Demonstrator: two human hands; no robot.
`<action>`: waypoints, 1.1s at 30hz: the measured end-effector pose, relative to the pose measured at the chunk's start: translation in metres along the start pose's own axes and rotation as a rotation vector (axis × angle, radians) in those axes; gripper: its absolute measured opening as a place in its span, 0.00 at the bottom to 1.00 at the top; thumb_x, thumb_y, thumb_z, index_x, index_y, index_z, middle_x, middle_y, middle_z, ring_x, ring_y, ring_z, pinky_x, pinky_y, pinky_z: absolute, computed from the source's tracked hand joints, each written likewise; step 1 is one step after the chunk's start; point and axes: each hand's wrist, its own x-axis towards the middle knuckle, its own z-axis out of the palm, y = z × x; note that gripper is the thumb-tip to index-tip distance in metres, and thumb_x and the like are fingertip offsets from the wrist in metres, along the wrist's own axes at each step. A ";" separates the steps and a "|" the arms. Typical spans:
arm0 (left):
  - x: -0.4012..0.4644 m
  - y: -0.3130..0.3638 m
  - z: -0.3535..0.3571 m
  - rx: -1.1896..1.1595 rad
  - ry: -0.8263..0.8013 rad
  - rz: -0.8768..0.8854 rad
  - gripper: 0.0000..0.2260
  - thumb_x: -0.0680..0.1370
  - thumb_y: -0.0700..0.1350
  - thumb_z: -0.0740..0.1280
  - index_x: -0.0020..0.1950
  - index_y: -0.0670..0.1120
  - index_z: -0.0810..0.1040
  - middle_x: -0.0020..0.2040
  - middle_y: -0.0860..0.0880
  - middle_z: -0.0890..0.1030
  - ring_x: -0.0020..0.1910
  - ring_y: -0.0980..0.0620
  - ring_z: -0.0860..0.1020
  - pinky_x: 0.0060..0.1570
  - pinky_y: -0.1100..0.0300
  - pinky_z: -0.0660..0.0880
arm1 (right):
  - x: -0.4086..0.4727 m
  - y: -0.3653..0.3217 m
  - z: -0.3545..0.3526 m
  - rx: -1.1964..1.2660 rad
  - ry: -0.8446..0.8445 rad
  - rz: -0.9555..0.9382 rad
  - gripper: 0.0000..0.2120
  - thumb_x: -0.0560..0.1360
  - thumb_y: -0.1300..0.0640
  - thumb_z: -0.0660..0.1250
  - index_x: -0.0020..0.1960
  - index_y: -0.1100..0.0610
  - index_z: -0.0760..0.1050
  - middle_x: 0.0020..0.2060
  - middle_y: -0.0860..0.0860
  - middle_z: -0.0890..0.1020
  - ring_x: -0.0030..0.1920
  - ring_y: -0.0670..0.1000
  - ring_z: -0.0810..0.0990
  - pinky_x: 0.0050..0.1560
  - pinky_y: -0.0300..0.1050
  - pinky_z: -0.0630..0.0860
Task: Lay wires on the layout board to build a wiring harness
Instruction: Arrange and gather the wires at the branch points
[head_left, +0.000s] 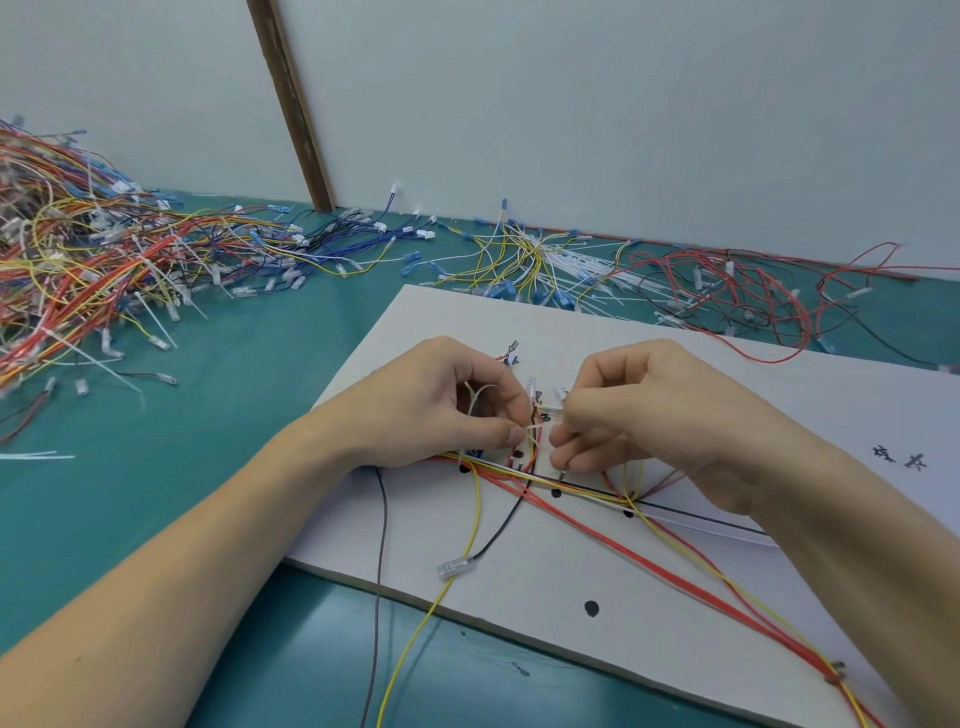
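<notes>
Bundle of wires (540, 480) on layout board (779, 395), mid-board: your left hand (441, 405) and right hand (634, 415) each pinch the white cable tie (535, 427); cinch it snug, keeping strands parallel.

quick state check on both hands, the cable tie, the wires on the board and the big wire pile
left hand: pinching the cable tie
right hand: pinching the tie's other end
cable tie: looped at wire bundle
board wires: laid along the layout board
wire pile: tangled, on table
</notes>
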 end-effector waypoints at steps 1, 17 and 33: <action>0.000 0.000 0.000 0.009 0.000 0.000 0.04 0.76 0.41 0.76 0.46 0.49 0.85 0.37 0.51 0.84 0.33 0.57 0.76 0.37 0.67 0.72 | -0.001 -0.001 0.000 -0.014 -0.020 0.010 0.09 0.73 0.68 0.68 0.35 0.62 0.78 0.38 0.62 0.87 0.38 0.57 0.88 0.38 0.44 0.85; 0.000 -0.005 0.000 0.004 0.024 0.023 0.03 0.75 0.44 0.77 0.47 0.51 0.86 0.39 0.49 0.86 0.34 0.56 0.78 0.36 0.68 0.72 | -0.001 0.002 0.006 -0.188 0.001 -0.050 0.05 0.74 0.64 0.68 0.39 0.60 0.78 0.37 0.55 0.88 0.34 0.48 0.84 0.33 0.39 0.80; 0.000 -0.003 0.000 -0.025 0.017 0.005 0.04 0.76 0.42 0.77 0.47 0.50 0.86 0.40 0.49 0.86 0.36 0.56 0.81 0.38 0.66 0.75 | -0.003 0.002 0.007 -0.190 0.070 -0.080 0.05 0.73 0.62 0.69 0.38 0.59 0.77 0.36 0.55 0.88 0.38 0.55 0.87 0.44 0.53 0.85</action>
